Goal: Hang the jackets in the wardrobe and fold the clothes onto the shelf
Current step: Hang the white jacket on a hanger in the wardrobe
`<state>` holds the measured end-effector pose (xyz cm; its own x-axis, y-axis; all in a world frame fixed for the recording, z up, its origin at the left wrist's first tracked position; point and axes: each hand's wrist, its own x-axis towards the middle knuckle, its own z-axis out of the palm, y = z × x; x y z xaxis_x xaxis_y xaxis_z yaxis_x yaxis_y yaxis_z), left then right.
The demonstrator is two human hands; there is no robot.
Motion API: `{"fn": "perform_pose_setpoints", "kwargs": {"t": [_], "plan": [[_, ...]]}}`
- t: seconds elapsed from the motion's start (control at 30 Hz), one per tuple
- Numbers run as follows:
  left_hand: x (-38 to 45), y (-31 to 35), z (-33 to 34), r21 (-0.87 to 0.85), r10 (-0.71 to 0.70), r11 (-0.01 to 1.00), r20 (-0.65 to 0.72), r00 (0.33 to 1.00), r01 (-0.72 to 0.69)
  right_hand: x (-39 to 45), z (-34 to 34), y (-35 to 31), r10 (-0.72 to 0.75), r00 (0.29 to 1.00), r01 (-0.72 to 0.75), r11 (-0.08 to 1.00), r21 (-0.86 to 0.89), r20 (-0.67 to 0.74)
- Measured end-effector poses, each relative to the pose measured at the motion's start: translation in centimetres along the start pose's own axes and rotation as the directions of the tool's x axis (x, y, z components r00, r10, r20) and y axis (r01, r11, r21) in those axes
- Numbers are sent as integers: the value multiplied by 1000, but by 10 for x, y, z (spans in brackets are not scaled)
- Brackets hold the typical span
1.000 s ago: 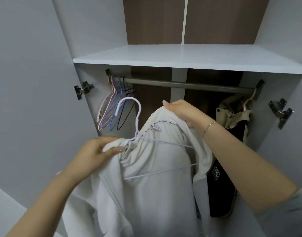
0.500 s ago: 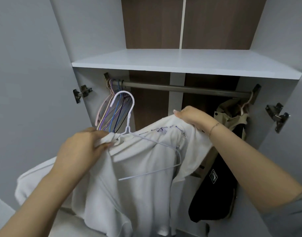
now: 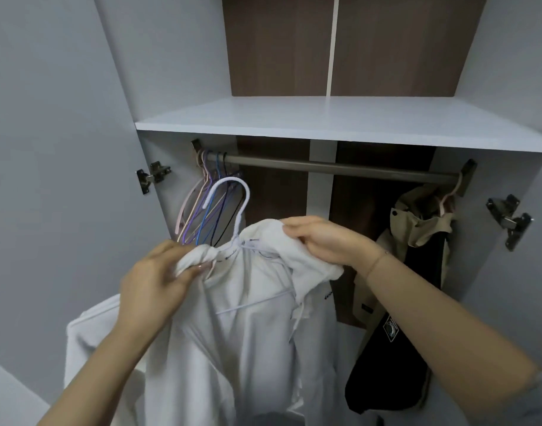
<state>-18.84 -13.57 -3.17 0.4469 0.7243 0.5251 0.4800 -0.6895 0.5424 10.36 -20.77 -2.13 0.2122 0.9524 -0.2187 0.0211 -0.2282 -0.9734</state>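
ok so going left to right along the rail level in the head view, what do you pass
left door hinge → bunch of empty hangers → white hanger hook → bare rail → beige and black jacket → right door hinge

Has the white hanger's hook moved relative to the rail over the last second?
Yes. The white hanger hook has come up toward the rail and left, now overlapping the empty hangers; not yet on it.

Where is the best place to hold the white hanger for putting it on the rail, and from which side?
Pinch the hanger's neck, just under the hook, from below and the left. The hook stands free above the white jacket; its wire shoulders are buried in cloth.
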Motion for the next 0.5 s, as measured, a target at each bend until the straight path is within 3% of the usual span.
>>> {"fn": "perform_pose_setpoints", "kwargs": {"t": [0.07, 0.1, 0.13, 0.2, 0.23, 0.3, 0.5], "plan": [[1, -13, -3, -30, -12, 1000, -76, 997, 10, -2, -15, 14, -234, 955, 152, 915, -374, -184], [2, -18, -4, -104, -50, 994, -124, 991, 37, -7, -20, 26, -333, 909, 200, 877, -437, -252], [4, -23, -6, -243, -126, 967, -171, 977, 82, -10, -23, 42, -369, 877, 243, 894, -376, -309], [11, -25, -10, -552, -301, 823, -222, 928, 135, -9, -15, 85, -349, 878, 282, 930, -238, -326], [16, -25, -11, -635, -344, 761, -218, 913, 135, -6, -6, 105, -343, 888, 259, 923, -285, -306], [29, -20, -5, -631, -331, 760, -166, 929, 158, 4, 13, 138, -303, 911, 203, 920, -335, -281], [41, -6, 13, -557, -220, 810, 3, 976, 184, 24, 49, 193, 21, 992, -53, 962, -268, -121]]}}
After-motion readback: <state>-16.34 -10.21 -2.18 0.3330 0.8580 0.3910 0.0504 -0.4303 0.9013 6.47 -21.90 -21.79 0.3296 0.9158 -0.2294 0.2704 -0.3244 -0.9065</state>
